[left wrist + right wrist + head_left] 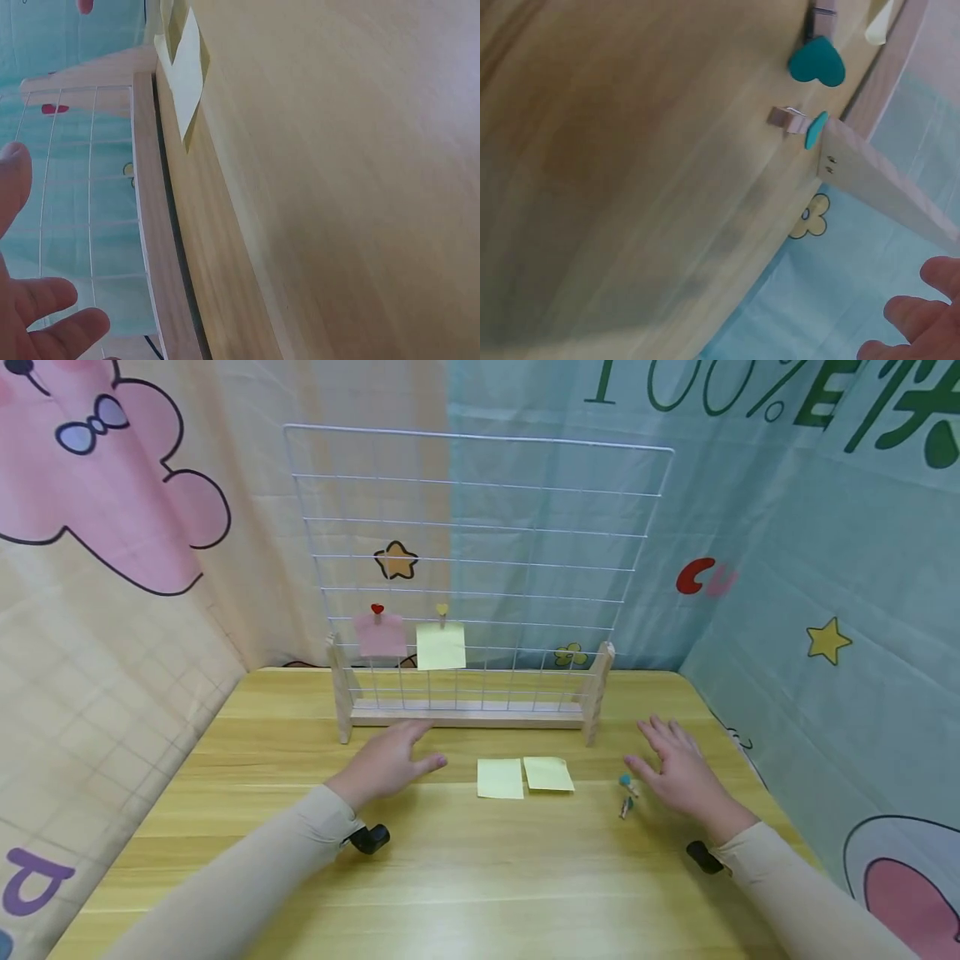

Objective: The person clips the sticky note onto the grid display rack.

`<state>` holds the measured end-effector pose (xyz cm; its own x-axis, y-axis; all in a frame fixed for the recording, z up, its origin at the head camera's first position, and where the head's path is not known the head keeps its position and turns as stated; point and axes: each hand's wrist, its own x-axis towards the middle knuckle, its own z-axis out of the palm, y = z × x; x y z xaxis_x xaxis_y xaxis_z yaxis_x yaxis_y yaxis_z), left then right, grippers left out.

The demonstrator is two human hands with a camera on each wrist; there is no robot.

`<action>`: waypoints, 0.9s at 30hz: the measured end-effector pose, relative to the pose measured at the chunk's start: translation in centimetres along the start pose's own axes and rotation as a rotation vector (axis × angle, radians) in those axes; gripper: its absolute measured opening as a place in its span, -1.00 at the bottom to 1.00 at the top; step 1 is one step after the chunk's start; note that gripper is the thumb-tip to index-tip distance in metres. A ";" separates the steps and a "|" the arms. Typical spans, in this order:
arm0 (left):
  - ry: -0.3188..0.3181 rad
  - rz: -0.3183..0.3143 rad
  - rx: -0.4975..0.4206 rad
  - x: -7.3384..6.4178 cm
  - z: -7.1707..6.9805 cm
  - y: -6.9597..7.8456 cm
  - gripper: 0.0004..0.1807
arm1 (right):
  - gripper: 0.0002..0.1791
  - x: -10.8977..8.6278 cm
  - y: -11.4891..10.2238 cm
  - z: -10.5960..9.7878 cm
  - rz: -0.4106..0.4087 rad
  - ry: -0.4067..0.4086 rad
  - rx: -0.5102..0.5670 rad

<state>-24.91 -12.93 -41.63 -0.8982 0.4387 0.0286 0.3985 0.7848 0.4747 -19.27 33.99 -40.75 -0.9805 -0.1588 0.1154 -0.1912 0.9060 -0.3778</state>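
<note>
My left hand [386, 764] hovers in front of the wire grid rack [468, 722], near its left foot, fingers extended and holding nothing. Over the table's right side, my right hand [686, 777] is spread and bare, close to two small wooden clothespins with teal heart tops, one clothespin [787, 118] nearer the rack's foot and another clothespin [825, 24] beside it. Between the hands lie two pale yellow sticky notes, a left note [500, 778] and a right note [548, 774]. On the grid hang a pink note [380, 637] and a yellow note [441, 648], each under a heart-topped clip.
The grid stands on wooden feet, with its right foot [597, 693] between the notes and the right side. Printed curtains [817, 543] enclose the wooden table [480, 877] at the back and sides. A black wrist device [369, 839] sits on the left sleeve.
</note>
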 end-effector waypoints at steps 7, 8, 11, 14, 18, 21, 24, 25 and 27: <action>-0.035 0.021 0.030 0.6 1.2 0.4 -0.03 | -0.09 -0.2 0.9 0.7 0.055 -0.041 0.006; -0.041 0.019 0.032 0.7 1.5 0.4 -0.03 | -0.09 -0.3 1.0 0.8 0.064 -0.046 0.003; -0.053 0.017 0.040 0.9 2.0 0.6 -0.04 | -0.10 -0.4 1.4 1.0 0.083 -0.054 -0.012; -0.050 0.015 0.055 1.1 2.3 0.9 -0.02 | -0.11 -0.6 1.6 1.1 0.081 -0.051 -0.034; -0.059 0.009 0.080 1.2 2.6 1.1 0.01 | -0.11 -0.8 2.0 1.2 0.074 -0.052 -0.056; -0.074 0.011 0.103 1.3 3.0 1.2 0.01 | -0.11 -1.0 2.3 1.4 0.080 -0.062 -0.063; -0.084 0.024 0.113 1.3 3.2 1.4 0.00 | -0.11 -1.1 2.7 1.5 0.088 -0.071 -0.060; -0.086 0.026 0.113 1.3 3.3 1.4 -0.01 | -0.12 -1.1 2.8 1.5 0.088 -0.071 -0.061; -0.089 0.030 0.113 1.4 3.5 1.5 -0.01 | -0.11 -1.2 3.0 1.6 0.086 -0.069 -0.064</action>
<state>-24.91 -9.59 -43.89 -0.8677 0.4956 -0.0393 0.4475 0.8130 0.3724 -18.71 36.26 -43.50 -0.9944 -0.1039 0.0206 -0.1049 0.9402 -0.3239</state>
